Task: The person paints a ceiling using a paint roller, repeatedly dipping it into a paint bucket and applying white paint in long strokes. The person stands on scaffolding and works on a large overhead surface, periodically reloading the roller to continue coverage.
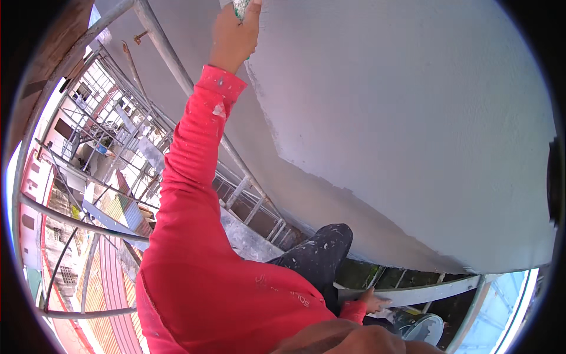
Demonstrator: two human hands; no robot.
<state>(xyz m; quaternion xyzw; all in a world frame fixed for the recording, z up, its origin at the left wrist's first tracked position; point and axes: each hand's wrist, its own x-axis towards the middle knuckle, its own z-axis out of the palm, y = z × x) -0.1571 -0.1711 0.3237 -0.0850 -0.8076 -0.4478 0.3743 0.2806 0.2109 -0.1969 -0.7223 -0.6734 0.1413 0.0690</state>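
Observation:
At the top, my left hand (pixel 234 36), in a paint-spattered red sleeve (pixel 200 135), grips a white, green-flecked paint roller (pixel 240 8), partly cut off by the frame edge. It is against a grey wall (pixel 401 118) with an uneven coated edge. Low at the right, my right hand (pixel 373 302) rests on a pale curved beam (pixel 436 288) with its fingers apart. Just beyond that hand is a bucket (pixel 425 328). My dark, spattered trouser knee (pixel 324 242) is bent beside the wall's lower edge.
Metal scaffold poles (pixel 165 50) run along the left and below the wall, with a grey plank (pixel 239 233) near my body. Far below on the left are corrugated roofs (pixel 106 271) and buildings with more scaffolding. A pale blue panel (pixel 495 312) stands at the lower right.

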